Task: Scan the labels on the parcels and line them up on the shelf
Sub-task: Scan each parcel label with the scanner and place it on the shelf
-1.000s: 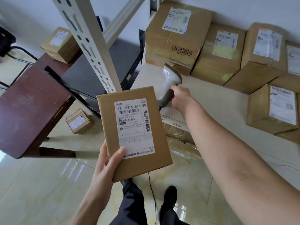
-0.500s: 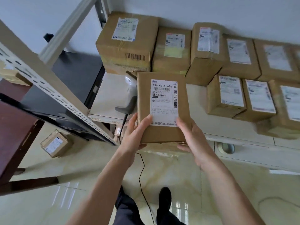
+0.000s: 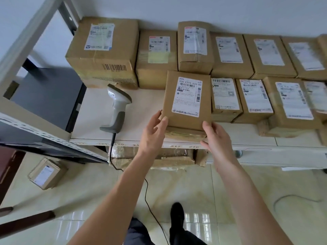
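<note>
The flat brown parcel (image 3: 187, 101) is set on the white shelf (image 3: 99, 110), at the left end of the front row, just beside a small box (image 3: 224, 96). Its white label (image 3: 188, 96) is turned up and can be read. It seems to rest on a taped packet under it, but that part is hard to see.

The parcel is made of cardboard, so it is judged to be stiff and not slippery. It looks thin and is probably light. It is best held by its two long sides or its near corners, where the card is strong. The label should not be rubbed.

The left hand (image 3: 154, 128) is laid against the near left corner, with the fingers fairly straight. The right hand (image 3: 215, 137) is placed at the near right corner, with the fingers loosely bent. Nothing is squeezed tight.

The scanner (image 3: 116, 110) is left lying on the shelf to the left, well apart from the hands. More parcels are lined up at the back by the wall. One small box (image 3: 46, 173) is seen on the floor.
</note>
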